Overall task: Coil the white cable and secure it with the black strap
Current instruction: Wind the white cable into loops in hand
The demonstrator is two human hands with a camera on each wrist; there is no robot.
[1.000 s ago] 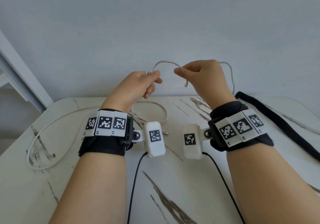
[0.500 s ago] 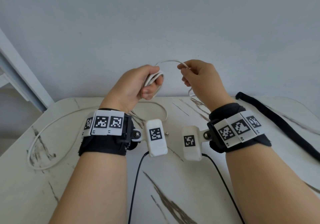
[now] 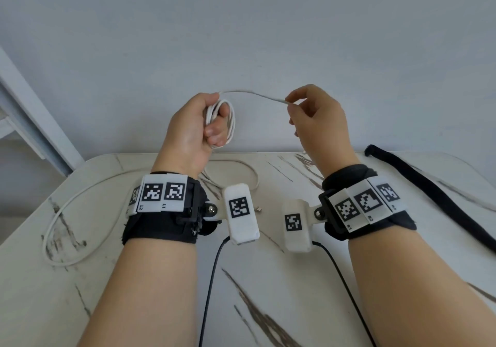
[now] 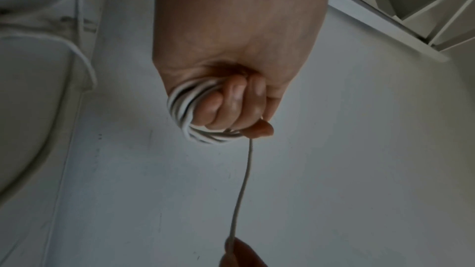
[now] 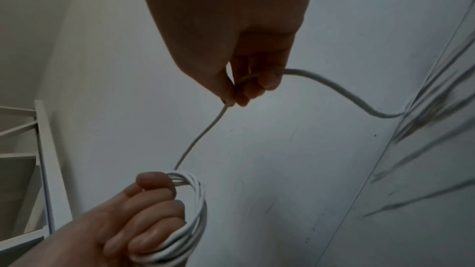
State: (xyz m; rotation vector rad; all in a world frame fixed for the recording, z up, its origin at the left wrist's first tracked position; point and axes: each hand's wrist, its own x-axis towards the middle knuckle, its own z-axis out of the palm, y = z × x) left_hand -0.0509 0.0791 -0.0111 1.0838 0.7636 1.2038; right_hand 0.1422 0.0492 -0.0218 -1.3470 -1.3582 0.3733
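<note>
My left hand (image 3: 206, 121) is raised above the table's far edge, fingers curled round a small coil of the white cable (image 3: 228, 124) made of several loops (image 4: 185, 113) (image 5: 195, 206). From the coil a single strand (image 3: 255, 95) runs right to my right hand (image 3: 291, 105), which pinches it between thumb and fingers (image 5: 232, 96). Past that pinch the cable (image 5: 334, 86) drops toward the table. The rest of the cable (image 3: 67, 212) lies in a wide loop on the left of the table. The black strap (image 3: 434, 193) lies flat at the right, untouched.
The white marble-patterned table (image 3: 268, 279) meets a pale wall behind. A white shelf frame (image 3: 35, 121) stands at the left. Two thin black wires (image 3: 212, 279) run from the wrist cameras toward me. A cable plug end (image 3: 259, 209) lies mid-table.
My hands have moved apart: the left now holds gathered loops in its fist, and the right has slid to the right along the strand, drawing it nearly straight.
</note>
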